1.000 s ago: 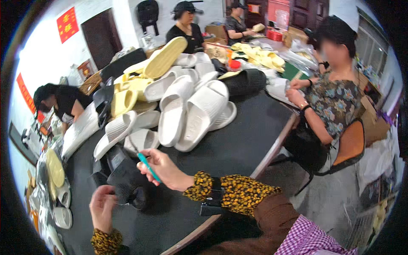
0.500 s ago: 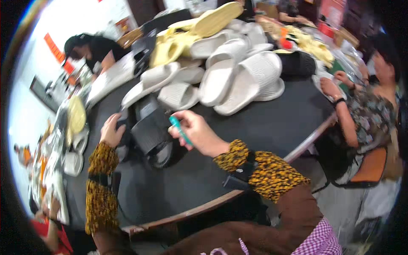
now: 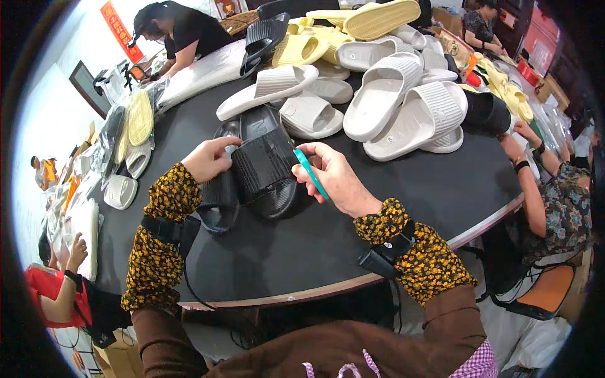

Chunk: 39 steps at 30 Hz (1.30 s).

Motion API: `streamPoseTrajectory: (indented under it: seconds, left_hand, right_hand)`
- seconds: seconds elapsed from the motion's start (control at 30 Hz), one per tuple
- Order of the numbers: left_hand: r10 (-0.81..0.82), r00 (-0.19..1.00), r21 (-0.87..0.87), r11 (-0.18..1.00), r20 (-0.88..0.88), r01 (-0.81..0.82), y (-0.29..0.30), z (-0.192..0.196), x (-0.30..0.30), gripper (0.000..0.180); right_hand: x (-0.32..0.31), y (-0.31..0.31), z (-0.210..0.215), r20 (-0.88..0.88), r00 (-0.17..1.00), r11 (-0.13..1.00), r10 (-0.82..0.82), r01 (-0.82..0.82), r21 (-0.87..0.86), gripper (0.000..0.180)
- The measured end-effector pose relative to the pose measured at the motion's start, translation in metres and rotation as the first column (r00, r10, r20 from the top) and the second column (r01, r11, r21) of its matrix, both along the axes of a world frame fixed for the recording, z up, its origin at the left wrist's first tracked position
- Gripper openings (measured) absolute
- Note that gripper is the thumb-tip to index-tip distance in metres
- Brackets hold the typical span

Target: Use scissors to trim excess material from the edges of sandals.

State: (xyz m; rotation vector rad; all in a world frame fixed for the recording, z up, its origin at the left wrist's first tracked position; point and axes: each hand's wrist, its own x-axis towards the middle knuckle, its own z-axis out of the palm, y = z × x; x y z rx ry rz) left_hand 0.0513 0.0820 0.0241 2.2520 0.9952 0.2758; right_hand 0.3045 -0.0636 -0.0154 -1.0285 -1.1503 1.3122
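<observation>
A pair of black slippers lies side by side on the dark table before me. The right slipper (image 3: 261, 165) shows its wide ribbed strap. Its mate, the left slipper (image 3: 220, 205), is partly covered by my left hand (image 3: 211, 160), whose thumb and forefinger pinch at the strap edge where the two slippers meet. In my right hand (image 3: 340, 181) is a slim teal-handled tool (image 3: 311, 173), held slantwise with its upper end at the right slipper's strap. I cannot make out its tip or exact kind.
Behind the black pair rises a heap of pale grey slippers (image 3: 384, 101) and yellow slippers (image 3: 381, 19). Bagged slippers (image 3: 135, 120) line the left edge. One co-worker (image 3: 189, 31) bends over the far left; another co-worker's hands (image 3: 513, 148) work at the right.
My view has shifted, so the table sits higher and farther right. My left hand has closed in on the black pair, thumb and forefinger pinching; the teal tool stays in my right hand.
</observation>
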Motion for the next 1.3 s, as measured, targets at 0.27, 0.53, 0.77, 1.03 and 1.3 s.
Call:
streamPoseTrajectory:
  seconds: [0.27, 0.53, 0.77, 1.03, 1.3]
  left_hand:
    - [-0.022, 0.994, -0.089, 0.996, -0.111, 0.012, -0.010, 0.010, 0.011, 0.037]
    - [0.289, 0.954, -0.251, 0.932, 0.077, -0.262, -0.047, 0.018, 0.010, 0.027]
    - [0.368, 0.921, -0.148, 0.925, 0.129, -0.349, -0.087, 0.027, -0.016, 0.019]
    - [0.548, 0.774, -0.381, 0.821, 0.319, -0.424, -0.103, 0.031, -0.034, 0.019]
    - [0.566, 0.621, -0.532, 0.804, 0.543, -0.267, -0.102, 0.022, -0.009, 0.028]
  right_hand:
    - [0.000, -0.001, -0.001, -0.015, 1.000, 1.000, -0.004, 0.004, 0.022, 0.045]
    - [0.001, -0.001, 0.005, -0.039, 0.998, 0.995, -0.053, 0.056, 0.084, 0.037]
    - [-0.002, -0.003, 0.008, -0.019, 1.000, 0.997, 0.005, -0.003, 0.080, 0.041]
    - [-0.001, -0.003, 0.002, -0.032, 0.999, 0.997, 0.017, -0.014, 0.073, 0.045]
    - [-0.002, -0.004, 0.005, -0.064, 0.997, 0.997, 0.039, -0.035, 0.066, 0.046]
